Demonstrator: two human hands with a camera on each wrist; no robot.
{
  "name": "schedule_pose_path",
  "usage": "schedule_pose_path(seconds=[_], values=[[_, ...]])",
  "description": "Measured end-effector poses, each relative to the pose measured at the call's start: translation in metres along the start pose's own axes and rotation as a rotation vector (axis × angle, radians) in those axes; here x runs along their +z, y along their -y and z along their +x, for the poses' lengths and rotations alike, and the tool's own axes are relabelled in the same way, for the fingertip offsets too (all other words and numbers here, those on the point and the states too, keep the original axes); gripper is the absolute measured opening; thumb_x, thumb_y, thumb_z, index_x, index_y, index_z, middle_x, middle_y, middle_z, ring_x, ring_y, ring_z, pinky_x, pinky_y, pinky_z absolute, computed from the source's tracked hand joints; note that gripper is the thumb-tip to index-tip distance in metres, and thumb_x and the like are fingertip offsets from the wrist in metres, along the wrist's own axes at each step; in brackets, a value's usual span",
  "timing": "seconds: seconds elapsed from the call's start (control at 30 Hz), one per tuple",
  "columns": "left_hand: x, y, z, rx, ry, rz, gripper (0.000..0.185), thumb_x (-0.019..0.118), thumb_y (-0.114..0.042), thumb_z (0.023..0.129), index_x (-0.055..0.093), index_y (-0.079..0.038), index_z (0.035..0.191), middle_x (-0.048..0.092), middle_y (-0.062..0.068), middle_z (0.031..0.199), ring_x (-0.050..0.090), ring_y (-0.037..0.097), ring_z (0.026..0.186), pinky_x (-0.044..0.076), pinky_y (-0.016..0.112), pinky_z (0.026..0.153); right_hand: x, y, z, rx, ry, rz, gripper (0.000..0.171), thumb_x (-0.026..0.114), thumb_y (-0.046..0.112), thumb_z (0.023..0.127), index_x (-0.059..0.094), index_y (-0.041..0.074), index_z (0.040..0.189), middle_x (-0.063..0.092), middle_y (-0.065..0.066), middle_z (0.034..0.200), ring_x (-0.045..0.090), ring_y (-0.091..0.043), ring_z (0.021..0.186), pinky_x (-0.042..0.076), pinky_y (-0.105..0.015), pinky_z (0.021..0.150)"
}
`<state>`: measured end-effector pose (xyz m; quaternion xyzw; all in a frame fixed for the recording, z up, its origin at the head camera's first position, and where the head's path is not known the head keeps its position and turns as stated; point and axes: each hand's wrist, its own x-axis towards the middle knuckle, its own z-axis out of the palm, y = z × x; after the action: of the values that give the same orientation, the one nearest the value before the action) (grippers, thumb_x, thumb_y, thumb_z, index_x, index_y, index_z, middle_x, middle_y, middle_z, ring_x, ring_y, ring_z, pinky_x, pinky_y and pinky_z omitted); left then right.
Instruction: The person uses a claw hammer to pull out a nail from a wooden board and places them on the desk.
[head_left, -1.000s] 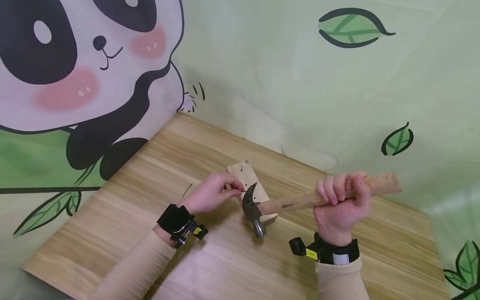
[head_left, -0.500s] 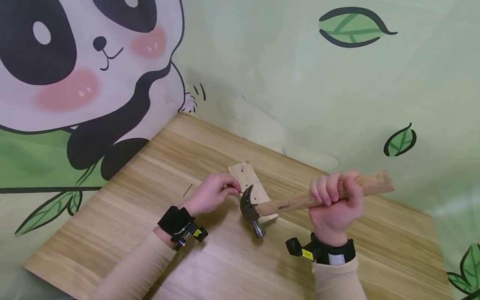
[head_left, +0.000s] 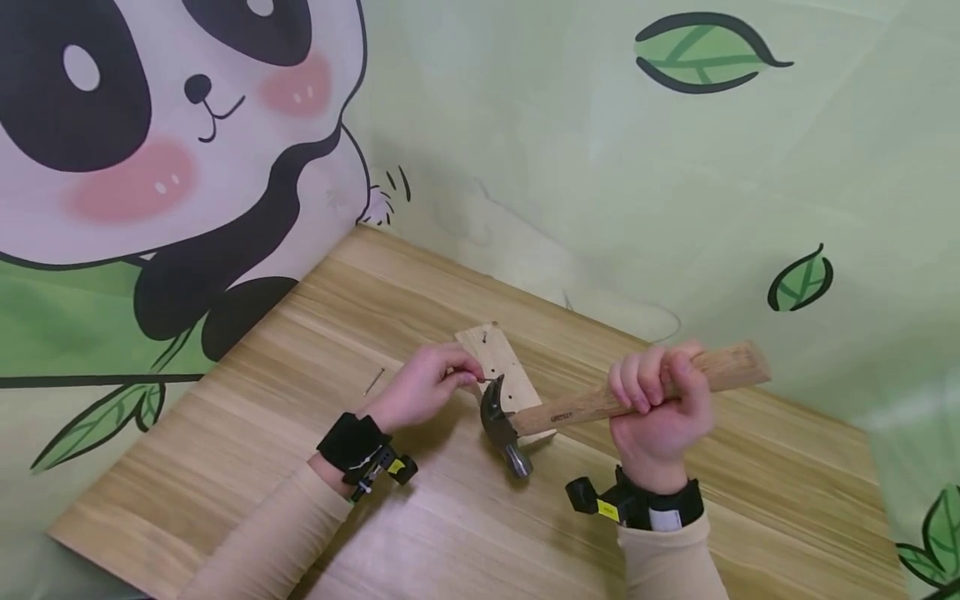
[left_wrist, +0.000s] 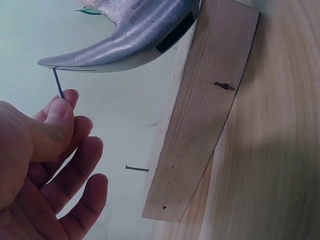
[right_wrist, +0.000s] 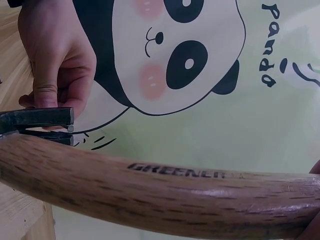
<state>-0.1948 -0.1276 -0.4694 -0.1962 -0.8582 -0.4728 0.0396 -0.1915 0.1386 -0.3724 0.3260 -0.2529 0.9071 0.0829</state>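
My left hand (head_left: 423, 383) pinches a nail (left_wrist: 59, 84) between thumb and fingertips, the other fingers loosely bent. The nail's upper end meets the tip of the hammer claw in the left wrist view. Wrapped round the wooden handle of the claw hammer (head_left: 495, 417) is my right hand (head_left: 660, 404). The hammer's head is held over a pale wooden block (head_left: 491, 350), claw toward the left hand and striking face toward me. In the right wrist view the nail's end (right_wrist: 70, 129) shows between the claw's two prongs. Another nail (left_wrist: 137, 169) stands in the block near its far end.
A loose nail (head_left: 373, 381) lies on the wood-grain table (head_left: 300, 400) left of the left hand. Small dark holes or marks dot the block. Behind the table rises a green wall (head_left: 525, 125) with a panda and leaves. Both wrists wear black camera straps.
My right hand and the hammer have shifted slightly left, bringing the claw tip to the nail. The left hand stays almost still, pinching the nail.
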Motion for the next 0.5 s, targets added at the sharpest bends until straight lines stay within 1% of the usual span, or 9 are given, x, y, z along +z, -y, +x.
schedule_pose_path(seconds=[0.2, 0.3, 0.4, 0.5], values=[[-0.002, 0.0, -0.003, -0.021, -0.022, -0.018, 0.012, 0.072, 0.004, 0.098, 0.078, -0.005, 0.103, 0.073, 0.005, 0.102, 0.068, 0.016, 0.094, 0.059, 0.033, 0.086, 0.0, -0.002, -0.001, -0.005, -0.001, -0.019, 0.039, 0.053, 0.008, 0.099, 0.025, 0.013, 0.072, 0.03, 0.004, 0.054, 0.028, -0.007, 0.044, 0.021, -0.024, 0.04], [-0.007, 0.001, -0.007, -0.048, -0.039, -0.021, 0.009, 0.073, 0.001, 0.099, 0.078, -0.006, 0.104, 0.075, 0.006, 0.103, 0.068, 0.016, 0.093, 0.057, 0.034, 0.084, 0.0, -0.002, -0.002, -0.004, -0.001, -0.021, 0.04, 0.053, 0.008, 0.099, 0.025, 0.013, 0.072, 0.03, 0.005, 0.054, 0.028, -0.007, 0.043, 0.021, -0.024, 0.04], [-0.017, 0.003, -0.013, -0.091, -0.06, -0.024, 0.008, 0.073, -0.003, 0.1, 0.078, -0.006, 0.106, 0.077, 0.008, 0.105, 0.068, 0.019, 0.091, 0.056, 0.036, 0.08, 0.0, -0.001, -0.003, -0.005, -0.001, -0.016, 0.04, 0.053, 0.007, 0.099, 0.024, 0.014, 0.072, 0.029, 0.005, 0.054, 0.027, -0.007, 0.043, 0.021, -0.023, 0.04], [-0.033, 0.008, -0.023, -0.142, -0.096, -0.015, 0.009, 0.074, -0.005, 0.1, 0.077, -0.005, 0.109, 0.077, 0.008, 0.103, 0.07, 0.021, 0.09, 0.058, 0.038, 0.081, 0.001, -0.001, -0.004, -0.01, -0.002, -0.008, 0.04, 0.053, 0.007, 0.098, 0.024, 0.014, 0.072, 0.029, 0.005, 0.054, 0.027, -0.007, 0.044, 0.021, -0.023, 0.04]])
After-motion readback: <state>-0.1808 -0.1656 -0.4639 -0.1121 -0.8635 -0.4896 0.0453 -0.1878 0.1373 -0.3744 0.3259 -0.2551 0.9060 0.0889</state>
